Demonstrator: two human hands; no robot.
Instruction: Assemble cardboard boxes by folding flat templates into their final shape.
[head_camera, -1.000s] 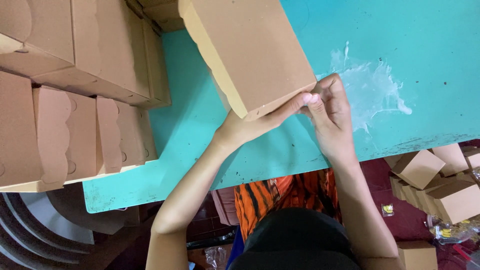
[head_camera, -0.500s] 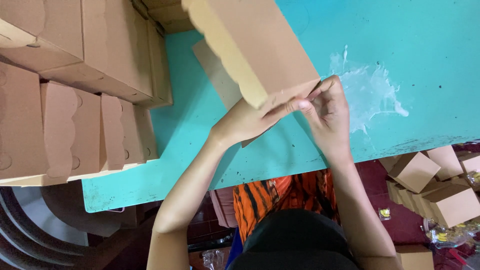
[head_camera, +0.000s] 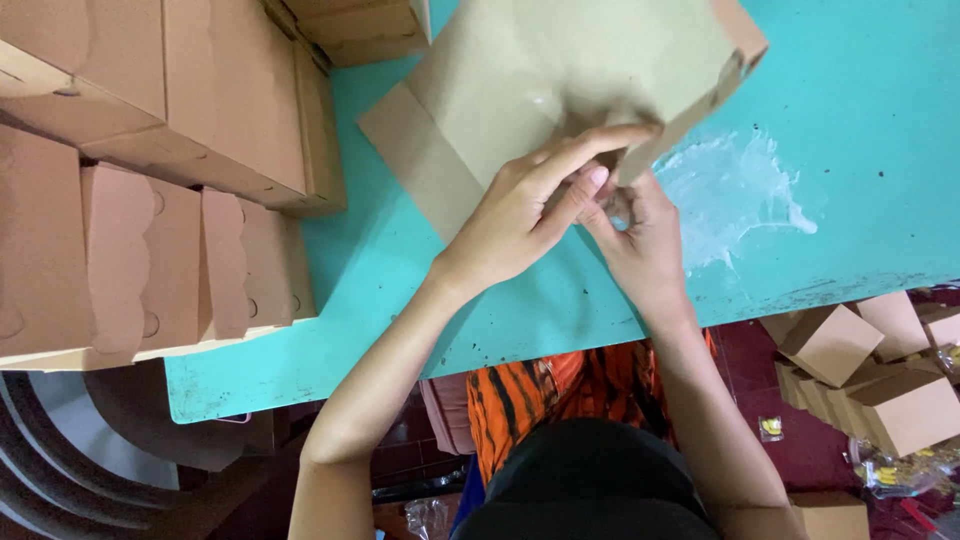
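Note:
A brown cardboard box is tipped up over the turquoise table, one flat flap trailing down to the left. My left hand lies across its near face, fingers stretched to the lower corner. My right hand pinches that same corner from below, fingertips meeting those of the left. Both hands hold the box.
Stacks of folded brown boxes fill the table's left side, more at the top. A white smear of dried glue marks the table to the right. Several small boxes lie on the floor at right. A grey curved chair is at lower left.
The box has been turned, so its broad face now points at me and a flap hangs out to the left. Both hands stayed at its lower corner, shifting slightly up.

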